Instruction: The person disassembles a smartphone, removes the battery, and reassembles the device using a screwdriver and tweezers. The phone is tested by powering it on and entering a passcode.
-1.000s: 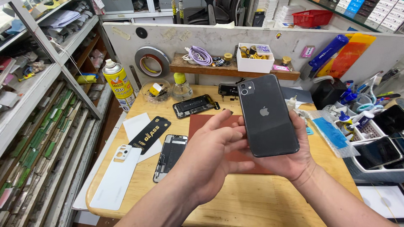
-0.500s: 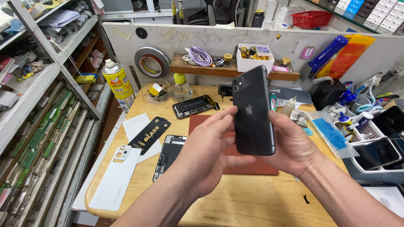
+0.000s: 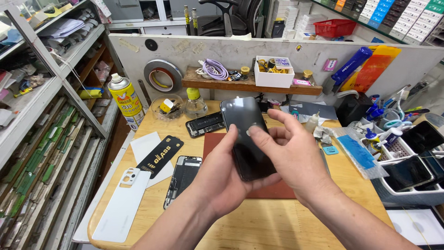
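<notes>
A black smartphone [image 3: 244,125] is held up over the wooden table [image 3: 259,227], its dark glossy face towards me and tilted a little to the left. My left hand [image 3: 221,173] cups its lower left edge from beneath. My right hand [image 3: 289,155] grips the right side, thumb pressed on the glass near the middle. Under the hands lies a dark red work mat [image 3: 273,190].
On the table: a white phone back cover [image 3: 124,203], a black flat package [image 3: 159,156], two opened phone bodies [image 3: 181,178] [image 3: 205,124], a yellow spray can [image 3: 125,99], a glass bowl [image 3: 167,106]. A tray with phones [image 3: 407,178] stands at right, metal shelving [image 3: 41,139] at left.
The phone has been turned over from its back with the camera lenses to its dark front, and lowered and tilted left. My right hand moved from behind it onto its face.
</notes>
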